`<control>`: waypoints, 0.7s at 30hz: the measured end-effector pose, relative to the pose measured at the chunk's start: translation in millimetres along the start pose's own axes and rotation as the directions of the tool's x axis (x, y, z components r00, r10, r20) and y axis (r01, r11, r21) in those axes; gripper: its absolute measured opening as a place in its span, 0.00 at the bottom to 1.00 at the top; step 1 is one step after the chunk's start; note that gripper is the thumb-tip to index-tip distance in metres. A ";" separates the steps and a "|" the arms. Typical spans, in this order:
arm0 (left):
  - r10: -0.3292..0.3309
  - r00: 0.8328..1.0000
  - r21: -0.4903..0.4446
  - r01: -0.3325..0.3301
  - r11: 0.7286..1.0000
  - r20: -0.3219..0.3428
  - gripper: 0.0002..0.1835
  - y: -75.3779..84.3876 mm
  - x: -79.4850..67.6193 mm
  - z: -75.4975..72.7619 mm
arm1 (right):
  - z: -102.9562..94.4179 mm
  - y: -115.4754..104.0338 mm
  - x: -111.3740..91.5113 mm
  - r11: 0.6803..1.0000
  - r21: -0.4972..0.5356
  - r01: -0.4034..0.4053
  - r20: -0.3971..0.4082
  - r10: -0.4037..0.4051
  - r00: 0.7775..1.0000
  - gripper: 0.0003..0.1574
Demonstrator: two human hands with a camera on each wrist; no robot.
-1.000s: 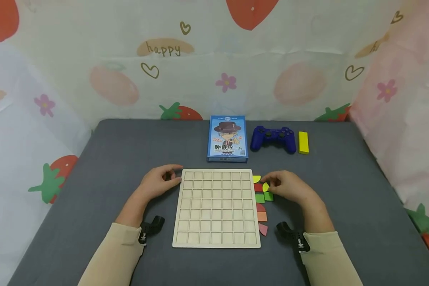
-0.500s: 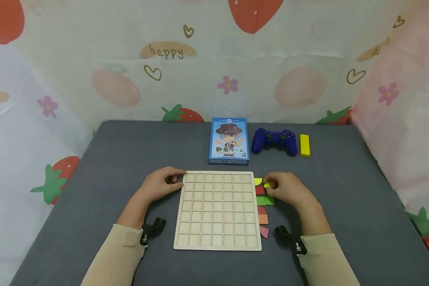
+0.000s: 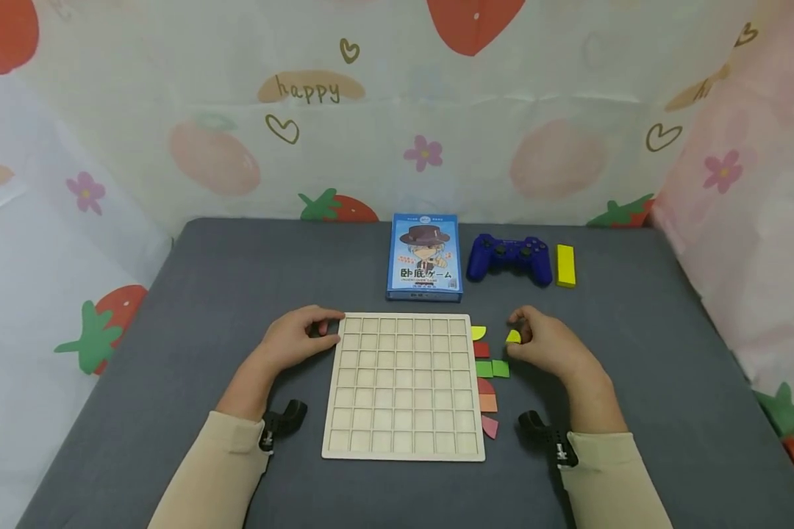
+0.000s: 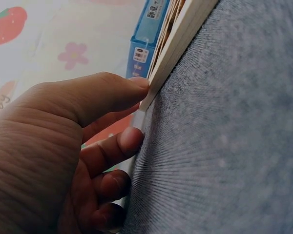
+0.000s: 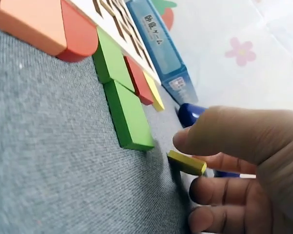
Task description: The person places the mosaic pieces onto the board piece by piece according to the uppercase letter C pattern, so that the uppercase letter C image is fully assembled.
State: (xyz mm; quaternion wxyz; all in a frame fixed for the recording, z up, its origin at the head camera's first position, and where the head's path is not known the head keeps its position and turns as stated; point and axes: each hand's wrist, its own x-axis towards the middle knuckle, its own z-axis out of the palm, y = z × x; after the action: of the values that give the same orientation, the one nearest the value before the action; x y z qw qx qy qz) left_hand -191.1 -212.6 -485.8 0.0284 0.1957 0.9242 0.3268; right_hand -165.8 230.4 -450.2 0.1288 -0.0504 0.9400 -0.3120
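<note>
A square wooden grid board (image 3: pixel 403 388) lies flat on the table, its cells bare. My left hand (image 3: pixel 298 336) touches the board's far left corner with thumb and index finger; in the left wrist view the thumb (image 4: pixel 117 91) lies against the board's edge (image 4: pixel 173 51), the other fingers loosely bent. To the right of the board, my right hand (image 3: pixel 545 345) holds a small yellow block with a curved edge (image 3: pixel 513 336) between thumb and fingers. In the right wrist view that yellow block (image 5: pixel 187 163) appears tilted near the table, just below the thumb tip.
Along the board's right edge lie another yellow block (image 3: pixel 478 333), a red block (image 3: pixel 481 350), two green blocks (image 3: pixel 492 369), a rounded red block (image 3: pixel 486 386), an orange block (image 3: pixel 488 402) and a pink one (image 3: pixel 490 427). Behind stand a blue game box (image 3: pixel 425 257), a gamepad (image 3: pixel 509 258) and a yellow bar (image 3: pixel 565 266).
My right hand has taken the yellow block from beside the red and green blocks and moved it rightward, away from the board. My left hand stays at the board's corner.
</note>
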 end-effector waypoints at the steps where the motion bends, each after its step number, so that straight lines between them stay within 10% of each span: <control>1: 0.000 1.000 -0.002 0.000 1.000 -0.002 0.20 0.5 0.6 -0.8 | -0.6 -0.9 0.3 1.000 -0.012 -0.002 0.000 0.002 1.000 0.25; 21: -0.013 0.999 -0.013 0.013 1.000 0.031 0.21 0.1 1.7 -3.2 | -0.3 -7.7 1.7 0.992 -0.107 0.072 -0.183 -0.091 0.979 0.20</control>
State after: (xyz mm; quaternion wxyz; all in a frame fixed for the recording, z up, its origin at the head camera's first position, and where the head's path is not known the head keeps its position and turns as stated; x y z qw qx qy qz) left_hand -193.2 -213.7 -483.1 0.0462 0.1946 0.9227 0.3297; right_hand -167.4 224.1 -445.7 0.0243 -0.0657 0.9595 -0.2729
